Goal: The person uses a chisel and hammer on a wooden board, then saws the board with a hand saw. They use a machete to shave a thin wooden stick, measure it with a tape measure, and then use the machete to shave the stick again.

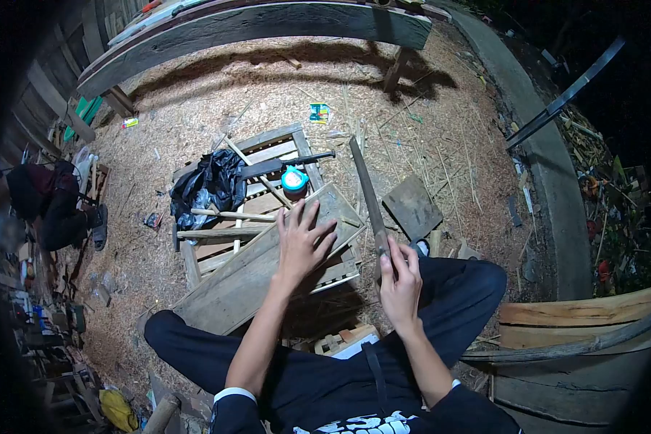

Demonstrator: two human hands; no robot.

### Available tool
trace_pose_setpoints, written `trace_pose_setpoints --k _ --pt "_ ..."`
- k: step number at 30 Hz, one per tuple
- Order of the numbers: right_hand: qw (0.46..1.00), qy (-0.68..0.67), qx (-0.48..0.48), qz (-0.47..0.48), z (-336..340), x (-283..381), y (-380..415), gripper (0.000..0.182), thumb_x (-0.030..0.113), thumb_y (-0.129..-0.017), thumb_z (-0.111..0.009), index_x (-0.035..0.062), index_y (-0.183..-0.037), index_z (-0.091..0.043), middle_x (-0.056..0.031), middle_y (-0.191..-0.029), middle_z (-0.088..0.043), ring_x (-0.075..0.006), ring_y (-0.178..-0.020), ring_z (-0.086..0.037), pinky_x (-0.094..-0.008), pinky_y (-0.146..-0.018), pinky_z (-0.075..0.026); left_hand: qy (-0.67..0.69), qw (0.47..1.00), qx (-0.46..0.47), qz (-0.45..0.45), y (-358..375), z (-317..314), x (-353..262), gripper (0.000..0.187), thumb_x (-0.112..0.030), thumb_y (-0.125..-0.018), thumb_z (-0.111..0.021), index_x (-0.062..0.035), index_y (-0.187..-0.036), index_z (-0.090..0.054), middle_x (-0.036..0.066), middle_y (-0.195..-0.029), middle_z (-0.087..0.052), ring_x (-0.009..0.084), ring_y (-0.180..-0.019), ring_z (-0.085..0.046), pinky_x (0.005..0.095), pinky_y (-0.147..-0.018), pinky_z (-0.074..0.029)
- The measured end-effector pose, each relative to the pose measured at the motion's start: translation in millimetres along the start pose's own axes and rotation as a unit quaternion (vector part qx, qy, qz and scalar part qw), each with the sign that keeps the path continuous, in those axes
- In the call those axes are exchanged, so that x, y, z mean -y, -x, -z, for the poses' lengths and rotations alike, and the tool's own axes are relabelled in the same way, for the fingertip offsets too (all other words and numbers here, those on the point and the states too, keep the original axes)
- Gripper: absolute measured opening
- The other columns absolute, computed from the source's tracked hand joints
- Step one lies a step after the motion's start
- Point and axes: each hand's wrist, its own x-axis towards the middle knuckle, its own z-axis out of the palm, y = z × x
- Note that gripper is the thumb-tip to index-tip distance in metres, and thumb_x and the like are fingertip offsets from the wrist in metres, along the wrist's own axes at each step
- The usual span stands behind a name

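My left hand [305, 242] lies on a wide weathered plank [246, 271] with its fingers spread, holding nothing. The plank slants across a slatted wooden pallet [271, 152]. In my right hand [400, 278] is a long, flat grey-brown strip [367, 188], pointing away from me; its material is hard to tell. Beyond my left hand sit a turquoise-topped round container [294, 181] and a dark-bladed machete [286, 165]. A hammer [217, 232] and several thin sticks lie on the pallet, beside a black plastic bag [213, 181].
A square board [412, 207] lies on the shavings-strewn ground to the right of the strip. A long wooden bench [260, 32] stands across the far side. Another person [54, 199] sits at the left. Curved planks [579, 354] are at the lower right, near a concrete edge [557, 188].
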Motion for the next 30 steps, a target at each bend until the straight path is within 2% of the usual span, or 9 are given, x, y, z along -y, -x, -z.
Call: trace_pose_setpoints --k 2,5,6,8,10,12,17,18,30 --pt "0.999 0.017 -0.012 0.045 -13.7 -22.2 -16.4 0.041 0.015 -0.106 -0.06 0.0075 -0.147 -0.062 -0.0203 -0.124 -0.061 -0.038 -0.098 -0.07 -0.0453 -0.085 -0.056 0.025 0.998 -0.049 -0.013 -3.5 -1.9 -4.9 0.029 -0.032 -0.088 -0.081 -0.0172 -0.113 -0.082 0.012 -0.145 -0.062 0.0369 -0.137 -0.049 0.0559 -0.119 -0.029" --pt "0.999 0.006 0.02 0.027 -16.9 -20.3 -43.4 0.041 0.014 -0.106 -0.06 0.0143 -0.146 -0.064 -0.0199 -0.124 -0.061 -0.0376 -0.097 -0.07 -0.0456 -0.084 -0.056 0.031 0.998 -0.056 0.019 -12.4 -1.4 -10.4 0.028 -0.029 -0.086 -0.082 -0.0159 -0.111 -0.082 0.01 -0.131 -0.066 0.034 -0.125 -0.054 0.0509 -0.111 -0.037" --pt "1.0 0.006 0.013 0.019 -23.1 -23.4 -50.2 0.038 0.011 -0.102 -0.066 0.0164 -0.138 -0.071 -0.0174 -0.123 -0.063 -0.0359 -0.098 -0.072 -0.0437 -0.083 -0.057 0.027 0.998 -0.055 0.017 -15.3 -2.1 -11.4 0.028 -0.029 -0.086 -0.082 -0.0159 -0.111 -0.082 0.01 -0.131 -0.066 0.034 -0.125 -0.054 0.0509 -0.111 -0.037" --pt "0.999 0.018 0.022 0.041 -31.2 -31.6 -58.3 0.037 0.009 -0.1 -0.067 0.0165 -0.135 -0.072 -0.0173 -0.124 -0.063 -0.0366 -0.096 -0.072 -0.0443 -0.082 -0.057 0.045 0.997 -0.061 0.015 -20.9 -3.2 -12.9 0.025 -0.026 -0.085 -0.083 -0.0148 -0.108 -0.083 0.009 -0.118 -0.067 0.0318 -0.114 -0.055 0.0476 -0.103 -0.042" --pt "0.997 0.032 0.03 0.062 -40.9 -36.7 -65.3 0.033 0.003 -0.094 -0.071 0.0142 -0.124 -0.077 -0.0172 -0.127 -0.061 -0.0394 -0.093 -0.072 -0.0465 -0.08 -0.056 0.052 0.997 -0.058 0.021 -23.1 -6.1 -14.9 0.023 -0.024 -0.084 -0.083 -0.014 -0.105 -0.083 0.009 -0.115 -0.066 0.0317 -0.113 -0.056 0.0474 -0.102 -0.043" --pt "0.998 0.018 0.022 0.057 -55.1 -41.9 -67.2 0.032 0.003 -0.094 -0.071 0.0135 -0.123 -0.077 -0.0177 -0.127 -0.061 -0.0398 -0.094 -0.072 -0.0473 -0.079 -0.057 0.05 0.996 -0.07 0.016 -25.3 -9.1 -16.4 0.021 -0.022 -0.082 -0.084 -0.0131 -0.102 -0.084 0.007 -0.109 -0.067 0.0306 -0.107 -0.057 0.0445 -0.098 -0.046" --pt "0.998 0.005 0.03 0.047 -75.3 -46.2 -62.8 0.026 0.002 -0.094 -0.07 0.0109 -0.117 -0.077 -0.0186 -0.129 -0.058 -0.0406 -0.09 -0.073 -0.049 -0.073 -0.058 0.055 0.996 -0.069 0.025 -26.9 -14.1 -19.3 0.019 -0.02 -0.082 -0.085 -0.0124 -0.099 -0.084 0.007 -0.106 -0.068 0.03 -0.104 -0.058 0.0444 -0.096 -0.047" --pt "0.998 0.005 0.028 0.06 -78.2 -48.3 -63.0 0.031 0.0 -0.092 -0.068 0.0114 -0.12 -0.076 -0.0202 -0.135 -0.055 -0.0438 -0.087 -0.073 -0.0517 -0.073 -0.059 0.054 0.995 -0.072 0.032 -27.9 -14.2 -19.4 0.018 -0.02 -0.081 -0.085 -0.0123 -0.097 -0.084 0.007 -0.106 -0.068 0.0299 -0.103 -0.058 0.0444 -0.095 -0.047" --pt "0.998 0.002 0.036 0.046 -78.3 -47.3 -62.1 0.026 0.004 -0.092 -0.071 0.0074 -0.117 -0.075 -0.0219 -0.137 -0.055 -0.0419 -0.093 -0.074 -0.0491 -0.078 -0.062 0.044 0.989 -0.098 0.103 -30.4 -24.8 -37.5 0.015 -0.015 -0.075 -0.084 -0.0097 -0.089 -0.083 0.007 -0.103 -0.072 0.031 -0.104 -0.059 0.0449 -0.098 -0.045"
